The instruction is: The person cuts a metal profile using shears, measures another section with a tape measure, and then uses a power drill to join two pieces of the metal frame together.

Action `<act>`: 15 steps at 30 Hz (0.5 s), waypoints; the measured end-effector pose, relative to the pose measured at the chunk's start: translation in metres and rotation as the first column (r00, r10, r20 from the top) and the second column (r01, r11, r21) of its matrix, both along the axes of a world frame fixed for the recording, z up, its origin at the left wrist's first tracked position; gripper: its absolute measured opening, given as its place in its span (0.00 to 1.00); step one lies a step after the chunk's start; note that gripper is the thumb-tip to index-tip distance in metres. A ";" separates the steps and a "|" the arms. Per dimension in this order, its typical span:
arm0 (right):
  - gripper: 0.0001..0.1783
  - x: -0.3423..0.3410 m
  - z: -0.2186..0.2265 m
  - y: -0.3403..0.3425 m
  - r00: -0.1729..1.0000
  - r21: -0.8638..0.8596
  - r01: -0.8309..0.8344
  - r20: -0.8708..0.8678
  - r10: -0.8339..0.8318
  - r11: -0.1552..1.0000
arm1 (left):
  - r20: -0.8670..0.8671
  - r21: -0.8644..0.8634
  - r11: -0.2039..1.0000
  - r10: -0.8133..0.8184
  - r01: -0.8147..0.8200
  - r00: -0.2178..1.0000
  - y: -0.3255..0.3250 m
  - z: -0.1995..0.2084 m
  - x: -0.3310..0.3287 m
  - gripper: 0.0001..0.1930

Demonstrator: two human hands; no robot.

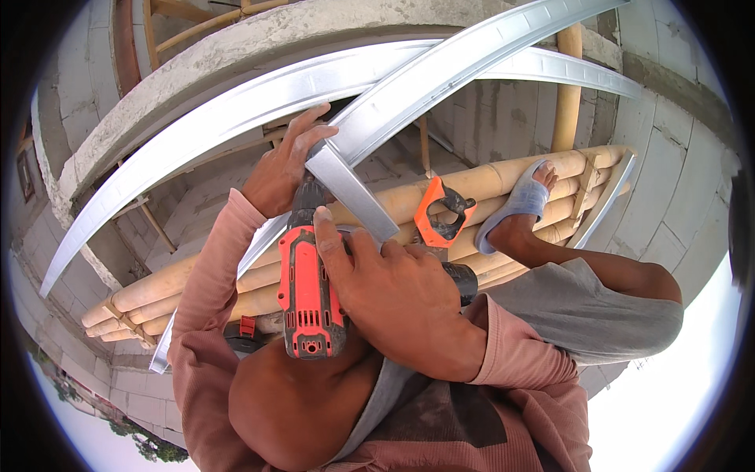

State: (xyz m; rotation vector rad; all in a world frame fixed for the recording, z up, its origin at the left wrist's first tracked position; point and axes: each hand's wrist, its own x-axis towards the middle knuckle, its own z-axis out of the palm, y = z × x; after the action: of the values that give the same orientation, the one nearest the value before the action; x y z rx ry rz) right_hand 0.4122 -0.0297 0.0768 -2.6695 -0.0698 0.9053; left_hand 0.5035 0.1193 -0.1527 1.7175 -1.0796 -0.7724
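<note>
My right hand [393, 287] grips a red and black cordless drill [309, 295], its nose pointed up at a joint of grey metal channels. My left hand [285, 167] holds a short metal channel piece [351, 194] against a long straight metal channel [456, 67] that crosses a second, curved-looking channel [228, 114]. The drill's tip is hidden behind the channel piece and my left hand.
Several bamboo poles [503, 177] form a platform below, with my sandalled foot [519, 206] on them. An orange tool [440, 212] lies on the poles, and another metal channel [605, 200] rests at their edge. Block walls [676, 181] and a concrete beam [236, 47] surround me.
</note>
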 end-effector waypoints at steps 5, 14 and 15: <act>0.35 -0.001 -0.002 -0.001 0.999 -0.013 0.016 0.038 -0.015 1.000 | 0.092 0.005 0.998 0.055 -0.055 0.994 0.009 -0.047 -0.011 0.42; 0.35 -0.003 0.003 -0.011 1.000 0.009 0.022 -0.008 -0.022 1.000 | -0.003 0.059 0.998 0.022 -0.022 1.000 -0.002 -0.022 -0.009 0.44; 0.35 0.006 -0.001 0.000 1.000 0.003 -0.023 -0.010 0.023 1.000 | -0.054 0.112 0.993 0.053 -0.047 0.997 0.012 -0.012 -0.007 0.44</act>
State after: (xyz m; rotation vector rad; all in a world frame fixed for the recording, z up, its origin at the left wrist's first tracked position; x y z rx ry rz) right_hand 0.4182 -0.0294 0.0755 -2.6669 -0.1000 0.9255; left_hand 0.4968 0.1314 -0.1645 1.7983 -0.9670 -0.8582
